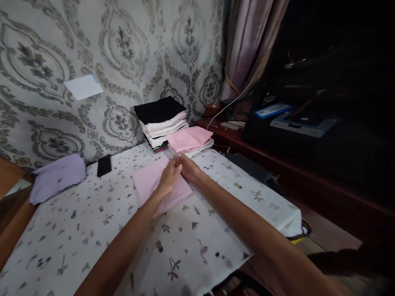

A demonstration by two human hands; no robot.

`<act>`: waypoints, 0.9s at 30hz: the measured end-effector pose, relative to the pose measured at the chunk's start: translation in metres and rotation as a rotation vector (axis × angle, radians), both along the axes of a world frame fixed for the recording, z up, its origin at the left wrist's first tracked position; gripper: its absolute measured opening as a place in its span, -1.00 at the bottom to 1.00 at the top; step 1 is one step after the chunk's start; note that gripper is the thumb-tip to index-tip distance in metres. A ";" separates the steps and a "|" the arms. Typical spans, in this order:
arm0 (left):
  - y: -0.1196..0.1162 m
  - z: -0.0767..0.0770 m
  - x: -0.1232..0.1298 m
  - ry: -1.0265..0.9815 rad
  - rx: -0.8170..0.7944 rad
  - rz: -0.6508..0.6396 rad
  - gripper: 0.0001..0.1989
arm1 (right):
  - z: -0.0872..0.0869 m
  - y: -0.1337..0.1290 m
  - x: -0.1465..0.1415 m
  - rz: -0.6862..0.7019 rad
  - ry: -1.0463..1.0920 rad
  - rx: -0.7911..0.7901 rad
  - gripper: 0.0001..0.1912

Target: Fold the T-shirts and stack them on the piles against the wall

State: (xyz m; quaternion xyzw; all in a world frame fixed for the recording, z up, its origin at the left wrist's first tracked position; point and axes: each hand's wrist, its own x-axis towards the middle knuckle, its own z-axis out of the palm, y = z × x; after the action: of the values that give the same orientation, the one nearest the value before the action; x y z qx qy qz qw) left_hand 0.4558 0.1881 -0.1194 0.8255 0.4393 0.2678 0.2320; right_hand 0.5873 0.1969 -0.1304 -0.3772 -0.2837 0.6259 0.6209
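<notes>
A flat, light pink folded cloth (148, 181) lies on the patterned tablecloth, with a faint sheen at its edges like clear plastic film. Over its far right edge, my left hand (169, 176) and my right hand (189, 167) meet, fingers curled and pressed together at the tips. Whatever the fingertips pinch is too small and too hidden to make out. Just beyond my hands, a brighter pink folded cloth (189, 139) rests on top of white folded pieces.
A tall stack of folded cloths (163, 123), black on top, stands against the wall. A black phone (104, 165) and a lilac folded cloth (58, 176) lie at left. Dark red furniture (228, 135) with a cable borders the bed-like surface (123, 234) at right.
</notes>
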 end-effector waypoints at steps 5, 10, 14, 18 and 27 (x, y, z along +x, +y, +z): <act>0.033 0.022 -0.092 0.208 0.107 0.296 -0.65 | 0.013 -0.035 -0.034 0.013 -0.876 0.353 -0.77; 0.055 0.030 -0.155 0.339 -0.073 0.464 -0.71 | 0.019 -0.095 -0.087 0.376 -1.284 0.870 -0.59; 0.061 0.023 -0.161 0.382 -0.173 0.418 -0.81 | 0.009 -0.112 -0.094 0.588 -1.424 1.037 -0.52; 0.072 0.018 -0.154 0.417 -0.132 0.441 -0.85 | 0.001 -0.110 -0.089 0.692 -1.457 1.107 -0.51; 0.044 0.020 -0.147 0.495 0.073 0.447 -0.73 | 0.009 -0.100 -0.081 0.670 -1.257 1.009 -0.53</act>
State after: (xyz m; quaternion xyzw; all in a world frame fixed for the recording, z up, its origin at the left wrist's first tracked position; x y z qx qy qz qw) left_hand 0.3089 0.2323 -0.0998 0.7567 0.6424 0.1191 0.0239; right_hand 0.5060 0.0967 -0.1213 -0.2293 -0.9130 0.2509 0.2257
